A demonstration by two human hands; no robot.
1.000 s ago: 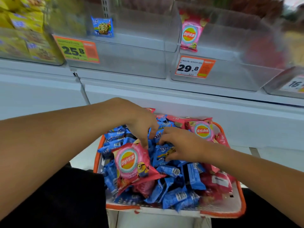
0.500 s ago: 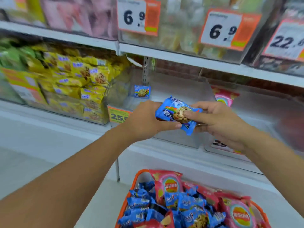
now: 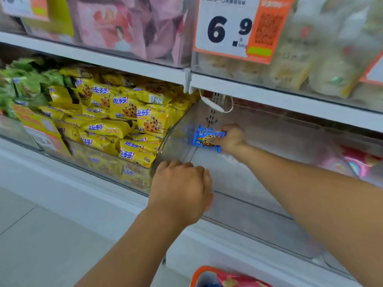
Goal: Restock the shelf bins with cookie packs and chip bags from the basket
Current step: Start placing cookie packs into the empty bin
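Right hand (image 3: 232, 138) is deep in the clear bin (image 3: 238, 201) now, fingers pinched on the blue cookie pack (image 3: 204, 137), holding it near the back wall at about twelve o'clock from my left. Left hand (image 3: 181, 192) has let go of that pack since half a second ago, when both of us held it out front; it now sits at the bin's front rim with fingers curled over the edge. I can't tell whether it grips the rim or just rests there. So the pack has gone from mid-air to inside its bin, not yet released. I judge this placement nearly done; dropping it is all that's left. Out at nine o'clock the neighbouring bin is stacked with yellow cookie packs (image 3: 128, 123). Down at six o'clock the orange basket (image 3: 200, 273) peeks in, plenty still to shelve.
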